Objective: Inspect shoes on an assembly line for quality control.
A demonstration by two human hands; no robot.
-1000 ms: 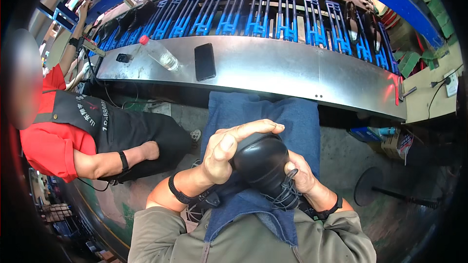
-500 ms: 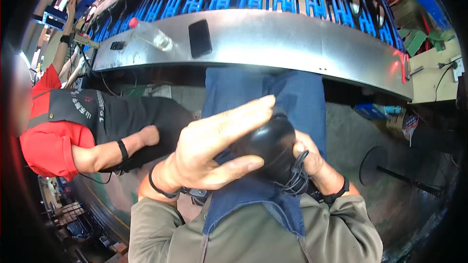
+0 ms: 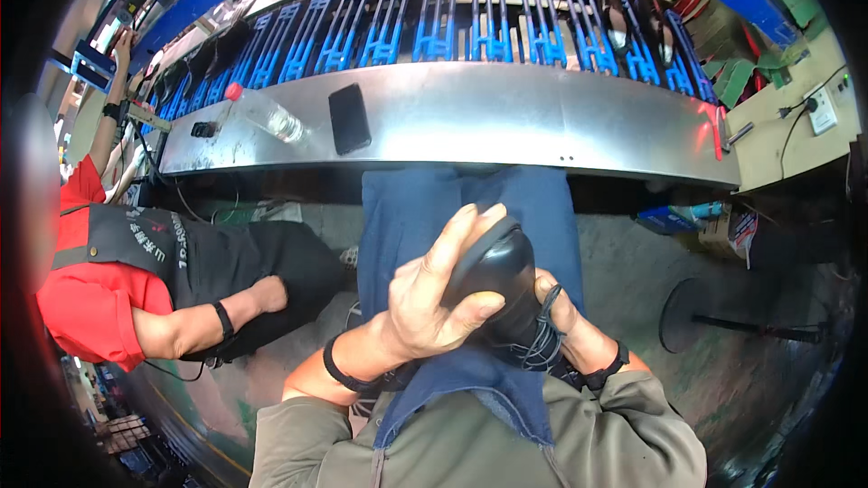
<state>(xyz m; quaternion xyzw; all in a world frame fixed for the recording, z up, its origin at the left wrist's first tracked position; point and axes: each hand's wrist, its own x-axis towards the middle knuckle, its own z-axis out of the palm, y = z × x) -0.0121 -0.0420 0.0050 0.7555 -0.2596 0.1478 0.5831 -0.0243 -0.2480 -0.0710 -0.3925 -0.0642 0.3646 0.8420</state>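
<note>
A black lace-up shoe [image 3: 495,282] is held above my lap, its toe pointing away from me and its dark sole edge turned to the left. My left hand [image 3: 432,294] lies along the sole side near the toe, with the thumb reaching over the upper. On the other side my right hand [image 3: 568,321] grips the shoe by its laced part, the fingers partly hidden behind it. Dark laces [image 3: 541,342] hang in loose loops beside the right thumb. Beneath the shoe, a blue apron [image 3: 547,217] covers my legs.
Ahead runs a metal bench [image 3: 452,117] bearing a phone [image 3: 349,117] and a plastic bottle [image 3: 271,116]. Beyond it stands a row of blue racks [image 3: 488,32], with dark shoes [image 3: 655,27] at right. A red-sleeved person [image 3: 99,307] sits at left. A hammer [image 3: 729,134] lies at the bench's right end.
My left hand has moved from lying stretched across the shoe to closing around its sole side. The shoe's toe is now tipped up more. The view has shifted, so the bench sits lower.
</note>
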